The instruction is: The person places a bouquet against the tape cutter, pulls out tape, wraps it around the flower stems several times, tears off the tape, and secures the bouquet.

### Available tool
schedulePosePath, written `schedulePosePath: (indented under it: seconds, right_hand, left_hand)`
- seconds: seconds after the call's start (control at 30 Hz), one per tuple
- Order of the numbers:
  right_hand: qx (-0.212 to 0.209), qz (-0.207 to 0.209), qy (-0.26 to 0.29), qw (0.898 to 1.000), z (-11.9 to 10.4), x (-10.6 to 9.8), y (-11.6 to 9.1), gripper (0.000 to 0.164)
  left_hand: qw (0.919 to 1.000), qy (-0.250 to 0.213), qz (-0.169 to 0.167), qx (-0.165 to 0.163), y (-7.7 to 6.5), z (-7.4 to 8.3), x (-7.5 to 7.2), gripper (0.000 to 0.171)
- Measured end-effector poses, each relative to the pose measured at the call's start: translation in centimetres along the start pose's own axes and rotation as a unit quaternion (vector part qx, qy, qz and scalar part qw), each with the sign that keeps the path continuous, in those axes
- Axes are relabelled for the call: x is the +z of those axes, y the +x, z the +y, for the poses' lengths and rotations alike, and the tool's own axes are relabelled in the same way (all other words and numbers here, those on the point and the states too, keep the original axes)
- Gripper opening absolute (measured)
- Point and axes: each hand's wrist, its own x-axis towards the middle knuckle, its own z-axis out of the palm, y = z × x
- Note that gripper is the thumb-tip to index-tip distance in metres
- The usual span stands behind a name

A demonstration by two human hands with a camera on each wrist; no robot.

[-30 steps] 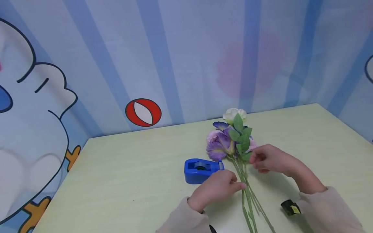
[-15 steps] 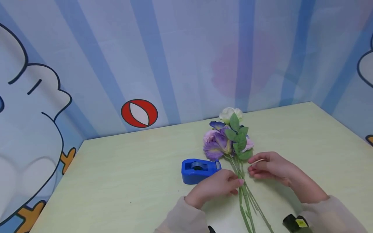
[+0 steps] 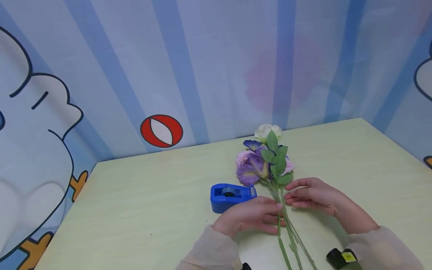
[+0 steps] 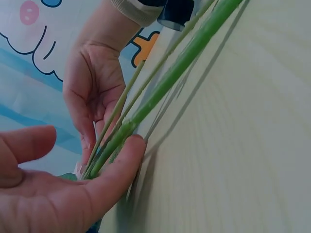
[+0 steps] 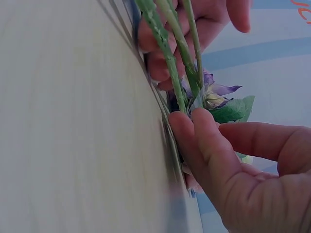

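Note:
A bunch of artificial flowers [image 3: 253,168], purple, pink and white with green leaves, lies on the table with its long green stems [image 3: 293,240] toward me. My left hand [image 3: 251,215] is at the stems from the left. In the left wrist view its straight fingers [image 4: 114,182] reach under the stems, and the thumb stands apart from them. From the other side, my right hand [image 3: 318,197] has its loosely bent fingertips at the stems just below the leaves. A pale translucent strip [image 5: 196,103] shows on the stems in the right wrist view.
A blue tape dispenser [image 3: 221,204] stands on the pale green table [image 3: 152,202], close behind my left hand. A striped blue cartoon backdrop [image 3: 219,75] rises along the table's far edge. Dark wrist cameras sit at both sleeves.
My left thumb and fingers have spread from a pinch on the stems to straight fingers under them. My right hand has come down from the leaves to the stems.

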Motion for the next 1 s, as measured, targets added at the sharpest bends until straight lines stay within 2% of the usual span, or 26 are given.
schedulePosePath:
  seconds: [0.17,0.33,0.5,0.6,0.7,1.0]
  right_hand:
    - [0.000,-0.003,0.010,1.000,0.0,0.0,0.0,0.026]
    - [-0.004,-0.004,0.022,1.000,-0.1,0.1,0.0,0.025]
    - [-0.008,0.002,0.030,1.000,-0.1,0.2,-0.1,0.021]
    - [-0.009,0.006,0.031,0.999,-0.1,0.3,0.0,0.020]
    - [-0.009,0.007,0.031,0.999,-0.1,0.5,0.0,0.021]
    - [-0.012,0.002,0.033,0.999,-0.2,0.7,0.0,0.020]
  left_hand:
    - [0.9980,-0.059,0.023,-0.010,0.5,-0.4,0.6,0.014]
    - [0.9948,-0.095,0.033,-0.011,0.8,-0.9,1.5,0.019]
    - [0.9939,-0.089,0.065,-0.009,1.1,-1.2,2.5,0.025]
    - [0.9909,-0.095,0.096,-0.002,1.3,-1.4,3.0,0.023]
    - [0.9886,-0.100,0.112,0.013,1.5,-1.7,3.5,0.018]
    - [0.9905,-0.062,0.110,0.054,1.6,-2.0,4.0,0.018]
